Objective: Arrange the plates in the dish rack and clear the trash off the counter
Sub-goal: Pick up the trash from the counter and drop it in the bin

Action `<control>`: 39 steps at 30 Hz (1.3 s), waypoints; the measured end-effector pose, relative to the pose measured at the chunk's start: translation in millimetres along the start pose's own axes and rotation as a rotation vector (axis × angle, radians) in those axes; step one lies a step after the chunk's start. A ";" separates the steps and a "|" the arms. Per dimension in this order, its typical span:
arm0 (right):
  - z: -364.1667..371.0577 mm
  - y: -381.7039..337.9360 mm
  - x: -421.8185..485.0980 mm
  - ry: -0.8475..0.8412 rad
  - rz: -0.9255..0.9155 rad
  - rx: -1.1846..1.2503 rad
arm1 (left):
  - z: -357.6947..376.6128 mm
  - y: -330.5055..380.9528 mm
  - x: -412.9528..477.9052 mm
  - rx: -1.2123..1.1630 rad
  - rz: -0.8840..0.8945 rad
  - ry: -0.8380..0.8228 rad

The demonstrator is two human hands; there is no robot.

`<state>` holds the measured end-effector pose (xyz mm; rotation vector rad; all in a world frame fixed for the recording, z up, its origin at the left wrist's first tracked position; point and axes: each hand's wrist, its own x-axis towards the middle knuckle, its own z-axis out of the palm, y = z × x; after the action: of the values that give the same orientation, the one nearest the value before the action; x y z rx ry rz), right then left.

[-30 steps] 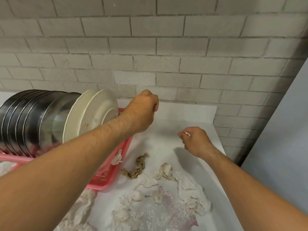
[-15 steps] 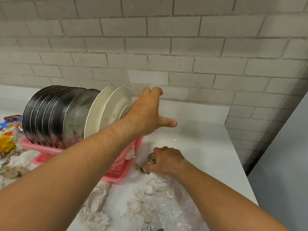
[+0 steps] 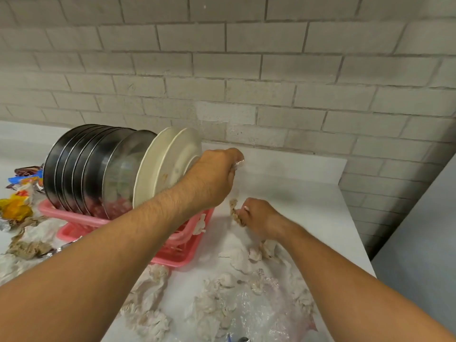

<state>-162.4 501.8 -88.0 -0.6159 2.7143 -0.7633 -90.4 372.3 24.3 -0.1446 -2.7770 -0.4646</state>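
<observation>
From the head camera, the left hand (image 3: 212,177) is raised just beside the white plates (image 3: 170,166), which stand upright in the pink dish rack (image 3: 172,257). Its curled fingers pinch a scrap of clear film (image 3: 238,164). The right hand (image 3: 259,218) grips a brown crumpled scrap (image 3: 234,211) on the worktop (image 3: 308,206), with crumpled tissues (image 3: 148,314) strewn nearby.

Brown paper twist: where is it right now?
The twist is mid-frame in the head view, gripped by the right hand, just right of the pink rack.
</observation>
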 end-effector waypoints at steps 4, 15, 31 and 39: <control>-20.2 3.8 -22.1 0.151 -0.015 0.087 | -5.3 -1.4 -4.8 -0.120 0.013 0.012; 8.1 -36.5 -85.0 0.433 0.291 0.632 | -14.7 -26.7 -47.1 -0.237 0.217 0.259; 109.1 -174.4 -157.1 0.626 0.372 0.816 | -62.9 -129.0 -172.0 -0.366 0.232 0.034; 117.8 -206.0 -201.2 0.639 0.285 0.789 | -87.6 -137.3 -229.7 -0.561 0.093 0.029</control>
<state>122.9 384.2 -48.3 0.2340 2.5306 -2.0410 131.5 203.2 -13.8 -0.3856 -2.5227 -1.1948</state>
